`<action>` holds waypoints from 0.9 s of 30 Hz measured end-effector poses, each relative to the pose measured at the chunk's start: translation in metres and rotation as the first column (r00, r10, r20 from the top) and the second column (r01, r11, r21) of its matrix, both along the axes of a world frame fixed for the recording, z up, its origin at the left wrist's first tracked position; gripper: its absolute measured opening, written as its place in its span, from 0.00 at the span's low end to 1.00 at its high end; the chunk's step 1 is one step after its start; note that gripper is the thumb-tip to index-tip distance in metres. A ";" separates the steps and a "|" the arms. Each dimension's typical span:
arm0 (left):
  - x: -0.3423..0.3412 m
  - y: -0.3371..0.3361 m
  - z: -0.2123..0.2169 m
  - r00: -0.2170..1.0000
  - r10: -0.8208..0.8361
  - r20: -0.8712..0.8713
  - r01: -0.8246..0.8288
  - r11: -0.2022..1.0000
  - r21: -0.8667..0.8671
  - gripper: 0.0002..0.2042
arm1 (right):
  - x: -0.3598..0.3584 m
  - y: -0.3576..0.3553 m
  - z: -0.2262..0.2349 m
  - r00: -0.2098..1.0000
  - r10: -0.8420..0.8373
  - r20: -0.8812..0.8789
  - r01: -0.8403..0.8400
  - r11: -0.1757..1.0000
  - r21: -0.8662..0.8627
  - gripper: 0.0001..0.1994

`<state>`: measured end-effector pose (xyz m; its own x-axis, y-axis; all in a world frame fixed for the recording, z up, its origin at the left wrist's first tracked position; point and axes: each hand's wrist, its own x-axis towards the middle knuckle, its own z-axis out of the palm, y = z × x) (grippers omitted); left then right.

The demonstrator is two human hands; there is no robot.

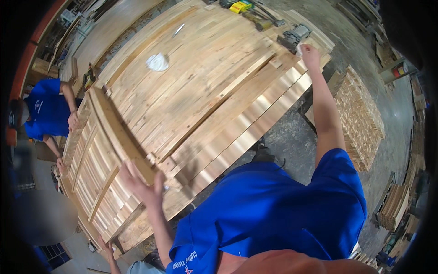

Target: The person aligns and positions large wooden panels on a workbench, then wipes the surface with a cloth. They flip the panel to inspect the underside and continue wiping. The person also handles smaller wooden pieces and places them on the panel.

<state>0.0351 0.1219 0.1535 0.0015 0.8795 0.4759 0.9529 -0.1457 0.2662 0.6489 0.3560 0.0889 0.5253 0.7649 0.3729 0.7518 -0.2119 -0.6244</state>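
My left hand (143, 185), a little smeared by motion, has its thumb and fingers apart. It is at the near end of a thick wooden beam (121, 132), beside a slatted wooden panel (98, 160); I cannot tell whether it touches either. Far off at the right, my right hand (311, 55) is closed on a small white crumpled piece, perhaps cloth (299, 49), close to a grey power tool (295, 35). Between my hands, long planks (246, 123) lie along the near edge of the wooden worktable (200, 55).
A co-worker in blue (45, 107) handles the panel's far side, and another person's hand (107, 249) is at its lower corner. A white crumpled cloth (157, 62) and a thin pale tool (179, 29) lie on the table. Stacked wood pieces (358, 121) stand on the right floor.
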 end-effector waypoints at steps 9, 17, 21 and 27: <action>0.301 0.086 -0.042 0.837 -0.546 -0.011 0.458 0.714 -0.530 0.49 | 0.184 0.086 -0.081 0.824 0.035 -0.565 -0.321 0.851 -0.416 0.10; 0.347 0.104 -0.075 0.788 -0.608 -0.096 0.439 0.664 -0.606 0.44 | 0.202 0.093 -0.085 0.601 0.057 -0.797 -0.446 0.851 -0.276 0.15; 0.372 0.136 -0.071 0.694 -0.719 -0.039 0.651 0.650 -0.392 0.42 | 0.245 0.052 -0.062 0.202 0.178 -0.963 -0.107 0.981 0.159 0.18; 0.565 0.229 -0.047 0.426 -0.898 -0.108 0.810 0.432 -0.396 0.45 | 0.284 -0.006 -0.075 -0.168 0.496 -0.852 0.383 0.829 0.407 0.16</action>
